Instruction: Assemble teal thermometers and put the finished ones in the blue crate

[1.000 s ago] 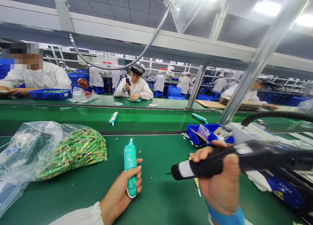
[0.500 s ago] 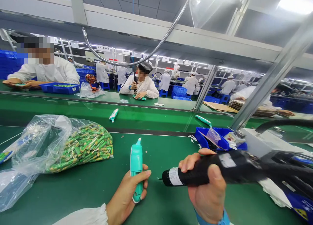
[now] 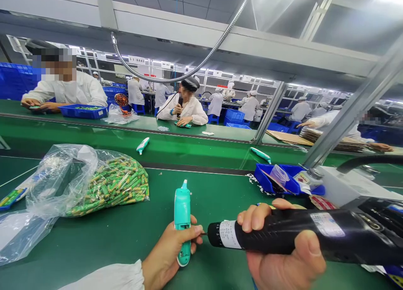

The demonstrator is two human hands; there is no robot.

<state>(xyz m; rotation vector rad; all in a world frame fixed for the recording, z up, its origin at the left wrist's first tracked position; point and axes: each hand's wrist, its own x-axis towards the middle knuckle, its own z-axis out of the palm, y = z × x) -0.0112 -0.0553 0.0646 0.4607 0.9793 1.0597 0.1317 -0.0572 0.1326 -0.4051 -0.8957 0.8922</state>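
Observation:
My left hand (image 3: 171,256) is wrapped round a teal plastic device (image 3: 182,216), held upright over the green bench with its narrow tip pointing up. My right hand (image 3: 283,260) grips a black electric screwdriver (image 3: 302,235) lying sideways, its labelled nose pointing left. The driver's thin bit tip sits right at the teal device's side, beside my left thumb. A black cable runs from the tool off to the right.
A clear bag of green-yellow parts (image 3: 107,185) lies at the left. A blue tray (image 3: 267,180) and a white box (image 3: 346,185) stand at the right. Two teal devices (image 3: 142,145) (image 3: 260,154) lie on the conveyor behind. Several white-coated people work opposite.
The screwdriver has moved left toward the teal device until its bit tip reaches the device's side. My left hand has shifted the device slightly right. The camera has turned a little left.

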